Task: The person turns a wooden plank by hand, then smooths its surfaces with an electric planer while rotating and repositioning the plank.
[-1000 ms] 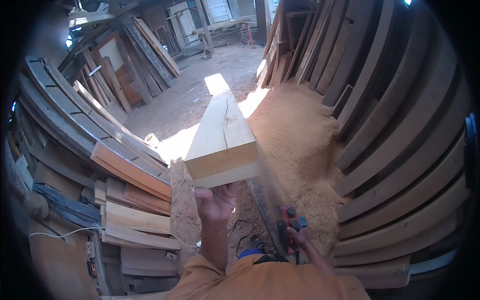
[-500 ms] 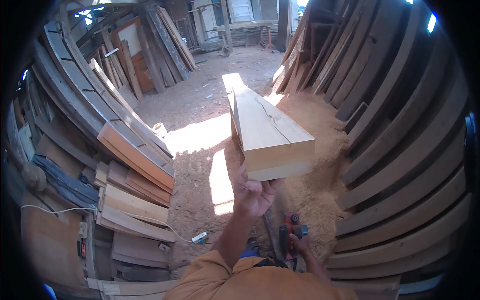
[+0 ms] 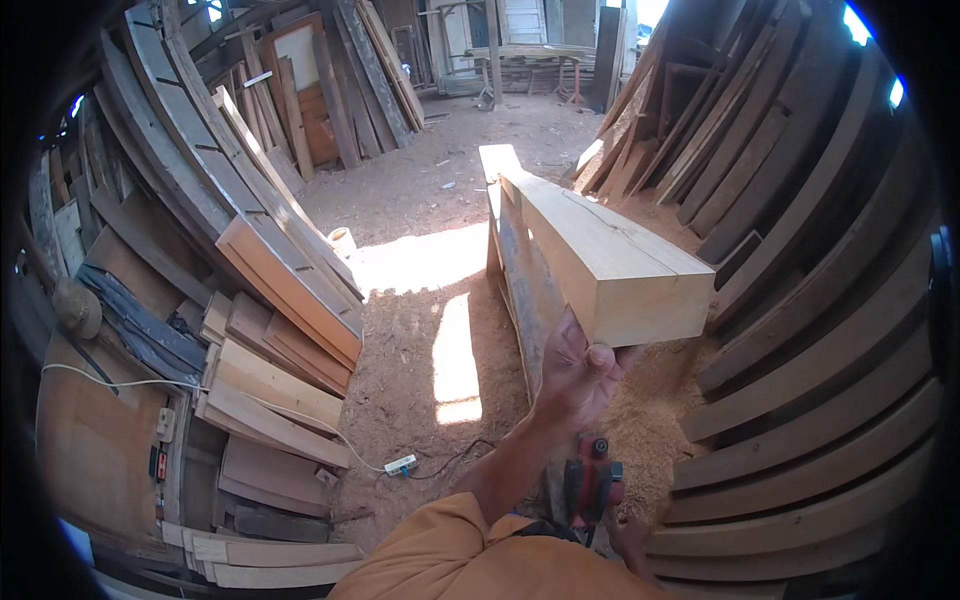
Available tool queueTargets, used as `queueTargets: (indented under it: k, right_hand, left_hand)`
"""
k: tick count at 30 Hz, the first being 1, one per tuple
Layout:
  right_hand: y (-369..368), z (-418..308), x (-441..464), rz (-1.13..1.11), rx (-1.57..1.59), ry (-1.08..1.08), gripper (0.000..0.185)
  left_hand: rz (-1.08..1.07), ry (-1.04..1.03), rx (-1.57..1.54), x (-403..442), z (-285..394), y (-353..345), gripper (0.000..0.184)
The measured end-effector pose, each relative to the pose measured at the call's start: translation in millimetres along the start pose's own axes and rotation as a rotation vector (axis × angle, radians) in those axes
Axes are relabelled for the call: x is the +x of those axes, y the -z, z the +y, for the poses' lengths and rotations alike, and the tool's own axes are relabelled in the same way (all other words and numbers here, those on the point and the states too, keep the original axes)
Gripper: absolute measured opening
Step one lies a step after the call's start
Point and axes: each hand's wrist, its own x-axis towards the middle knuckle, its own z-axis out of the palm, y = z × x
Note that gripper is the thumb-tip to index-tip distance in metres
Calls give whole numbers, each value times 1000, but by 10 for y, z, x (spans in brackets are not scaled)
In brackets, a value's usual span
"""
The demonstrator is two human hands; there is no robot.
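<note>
A long, thick wooden beam [image 3: 610,235] stretches away from me, its near end raised and a crack running along its pale top face. My left hand [image 3: 580,375] is closed on this near end from the side and below, thumb toward me. Beneath it, close to my body, is a red and black electric hand planer [image 3: 592,480]. My right hand [image 3: 628,537] is low beside the planer's near end; its fingers are partly hidden and blurred, so I cannot see whether they grip it.
Boards lean in rows along the right wall [image 3: 800,440]. More planks [image 3: 280,385] are stacked at left, near an orange-brown board [image 3: 290,290]. A white power strip [image 3: 400,465] with a cable lies on the sawdust-covered floor [image 3: 395,370]. A trestle bench [image 3: 525,52] stands at the back.
The near end of the beam has shifted right with my left hand, showing more of its left side. My right hand has moved down from the planer's handle area toward my body.
</note>
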Motion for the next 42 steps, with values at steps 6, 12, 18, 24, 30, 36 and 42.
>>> queueTargets:
  k: [6, 12, 18, 24, 30, 36, 42]
  right_hand:
    - [86, 116, -408, -335, -576, 72, 60]
    - [50, -30, -168, -294, -420, 33, 61]
    - [-32, -30, -68, -273, -309, 18, 62]
    - [-62, 63, -71, -255, -228, -10, 63]
    - [-137, 162, -65, -263, -198, -54, 64]
    - [-263, 471, -110, -274, -148, -180, 65]
    - [-5, 16, 110, -118, 383, -88, 69]
  left_hand:
    - [-10, -11, -17, 28, -69, -62, 90]
    - [-12, -31, -12, 1, -172, 14, 87]
    - [-9, -110, 27, -136, -17, 61, 83]
    - [30, -164, 62, -290, 355, 295, 86]
    - [66, -190, -111, -412, 608, 460, 90]
    - [87, -198, -94, -482, 651, 483, 94]
    - [93, -196, 66, -572, 606, 507, 88]
